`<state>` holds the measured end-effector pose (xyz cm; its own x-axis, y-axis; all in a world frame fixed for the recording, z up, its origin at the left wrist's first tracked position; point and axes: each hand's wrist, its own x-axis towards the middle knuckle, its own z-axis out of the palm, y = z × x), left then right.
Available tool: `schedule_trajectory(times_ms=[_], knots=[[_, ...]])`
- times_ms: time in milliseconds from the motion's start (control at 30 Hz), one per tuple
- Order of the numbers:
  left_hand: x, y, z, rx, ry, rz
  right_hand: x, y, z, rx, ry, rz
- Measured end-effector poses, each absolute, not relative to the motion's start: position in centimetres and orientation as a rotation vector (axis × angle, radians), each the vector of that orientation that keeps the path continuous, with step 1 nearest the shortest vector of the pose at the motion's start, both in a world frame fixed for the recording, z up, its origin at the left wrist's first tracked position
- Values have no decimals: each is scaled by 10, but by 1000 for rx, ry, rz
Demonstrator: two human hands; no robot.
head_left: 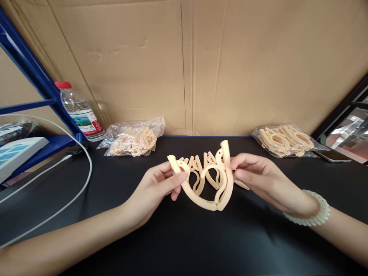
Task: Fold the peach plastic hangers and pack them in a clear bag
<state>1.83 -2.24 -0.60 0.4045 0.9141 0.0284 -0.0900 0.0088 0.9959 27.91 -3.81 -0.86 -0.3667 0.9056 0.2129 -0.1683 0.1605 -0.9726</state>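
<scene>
Above the black table [184, 245] I hold a beige plastic folding hanger [207, 189] of several curved, hinged arms, spread into a loop. My left hand [161, 188] pinches its left arm between thumb and fingers. My right hand [258, 180] grips its upright right end, fingers closed round it. A pale beaded bracelet [313, 214] circles my right wrist. A few more beige pieces lie on the table just behind the one I hold.
Two clear bags of the same beige pieces lie at the back, one left [133, 138], one right [284, 140]. A water bottle [79, 111] stands by a blue frame [37, 76]. A white cable [83, 180] loops left. A phone [332, 155] lies far right. Cardboard [184, 65] walls the back.
</scene>
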Motion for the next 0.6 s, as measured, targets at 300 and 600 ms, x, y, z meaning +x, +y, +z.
schedule_trajectory(times_ms=[300, 600], knots=[[23, -25, -11, 1459, 849, 864, 273, -51, -5, -669, -1891, 1513], [23, -30, -6, 1561, 776, 841, 272, -49, -9, -718, -1894, 1487]])
